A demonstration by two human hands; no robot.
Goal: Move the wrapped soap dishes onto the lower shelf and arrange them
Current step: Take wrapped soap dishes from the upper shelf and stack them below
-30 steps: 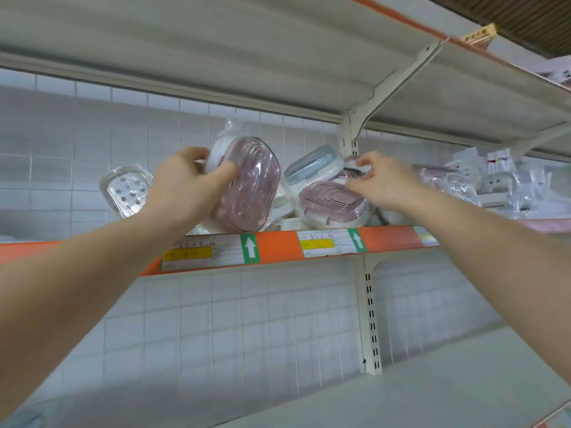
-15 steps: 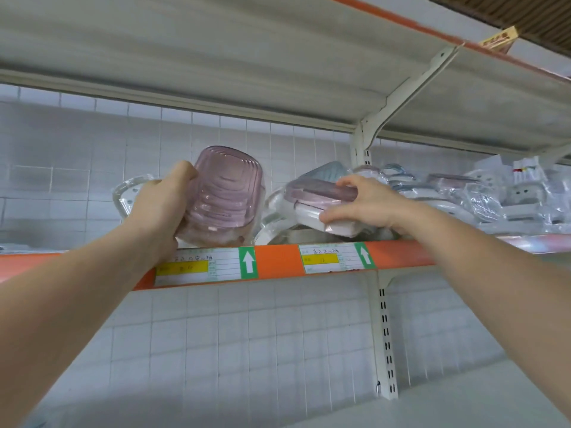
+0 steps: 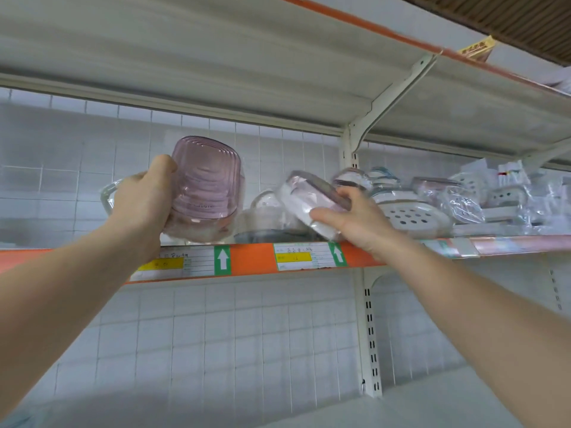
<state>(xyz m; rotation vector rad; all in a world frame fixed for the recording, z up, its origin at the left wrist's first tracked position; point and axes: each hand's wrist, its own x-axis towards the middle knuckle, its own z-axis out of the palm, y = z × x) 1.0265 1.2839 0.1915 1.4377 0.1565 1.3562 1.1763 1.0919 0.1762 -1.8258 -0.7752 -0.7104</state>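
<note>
Right hand [image 3: 355, 220] now grips and tilts a wrapped dish [image 3: 312, 200]; left hand [image 3: 140, 205] still holds pink dish [image 3: 205, 186].

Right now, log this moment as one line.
left hand: holds pink dish | right hand: grips wrapped dish | both at upper shelf

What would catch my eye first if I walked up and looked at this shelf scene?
Probably the pink ribbed soap dish, held upright in the left hand above the orange shelf edge. Just to its right, the right hand grips a tilted wrapped soap dish. Further right, a heap of plastic-wrapped soap dishes crowds the shelf.
</note>
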